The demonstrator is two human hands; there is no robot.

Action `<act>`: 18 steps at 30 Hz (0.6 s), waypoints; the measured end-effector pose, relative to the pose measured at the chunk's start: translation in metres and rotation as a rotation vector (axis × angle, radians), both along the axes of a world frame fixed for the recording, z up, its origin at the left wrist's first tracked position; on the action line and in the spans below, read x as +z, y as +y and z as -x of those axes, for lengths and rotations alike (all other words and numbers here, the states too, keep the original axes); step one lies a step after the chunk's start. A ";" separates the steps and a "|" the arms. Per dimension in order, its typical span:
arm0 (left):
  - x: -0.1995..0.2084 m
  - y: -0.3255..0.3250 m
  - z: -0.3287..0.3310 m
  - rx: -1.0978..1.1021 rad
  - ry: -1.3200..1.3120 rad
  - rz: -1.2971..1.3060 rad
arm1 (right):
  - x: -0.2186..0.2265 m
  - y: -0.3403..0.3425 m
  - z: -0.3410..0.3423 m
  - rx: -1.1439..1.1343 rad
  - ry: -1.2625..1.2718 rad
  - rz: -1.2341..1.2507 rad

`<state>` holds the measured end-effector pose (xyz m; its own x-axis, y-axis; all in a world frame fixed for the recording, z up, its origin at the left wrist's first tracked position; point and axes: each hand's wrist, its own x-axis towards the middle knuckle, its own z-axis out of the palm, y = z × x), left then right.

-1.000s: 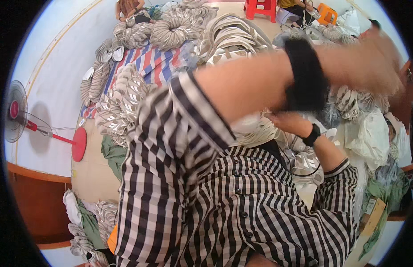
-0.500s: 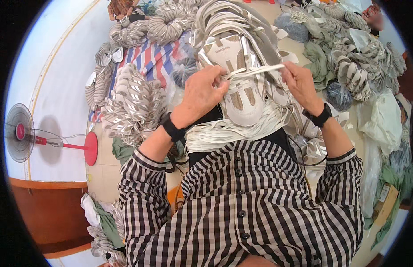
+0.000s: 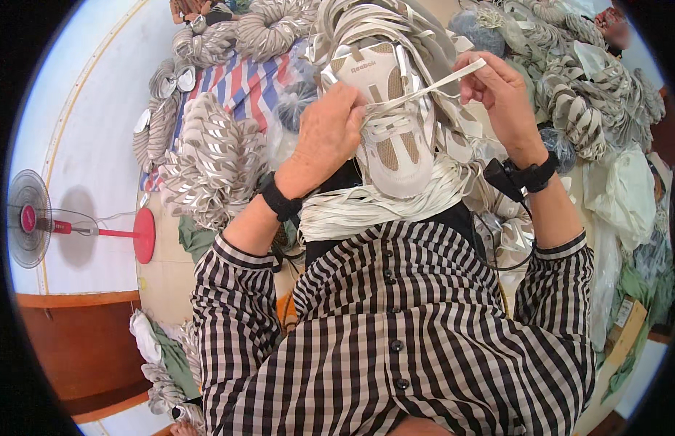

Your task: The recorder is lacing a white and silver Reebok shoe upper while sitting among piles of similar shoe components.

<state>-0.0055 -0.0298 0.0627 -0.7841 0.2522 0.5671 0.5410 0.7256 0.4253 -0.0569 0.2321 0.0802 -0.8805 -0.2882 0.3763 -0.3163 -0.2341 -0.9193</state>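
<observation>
Over my lap, a beige shoe upper [image 3: 403, 156] lies with its toe across the far edge of a bundle of pale laces [image 3: 352, 216]. My right hand [image 3: 504, 98], beyond the upper's right edge, pinches a flat lace [image 3: 435, 89] between its fingers. My left hand [image 3: 326, 131] bends against the left edge; its fingertips are hidden, so I cannot tell its grip.

Shoe upper [image 3: 397, 154] partly over laces [image 3: 366, 213]; fan [image 3: 32, 218] left.
</observation>
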 end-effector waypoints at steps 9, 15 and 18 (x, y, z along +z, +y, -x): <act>-0.001 -0.029 -0.009 0.085 0.120 0.296 | -0.006 0.009 -0.009 0.110 -0.155 -0.040; 0.007 -0.104 -0.045 0.199 0.092 0.321 | -0.014 -0.020 -0.009 0.165 -0.074 -0.241; 0.004 -0.140 -0.055 0.284 0.089 0.334 | -0.021 -0.032 0.005 0.226 -0.052 -0.371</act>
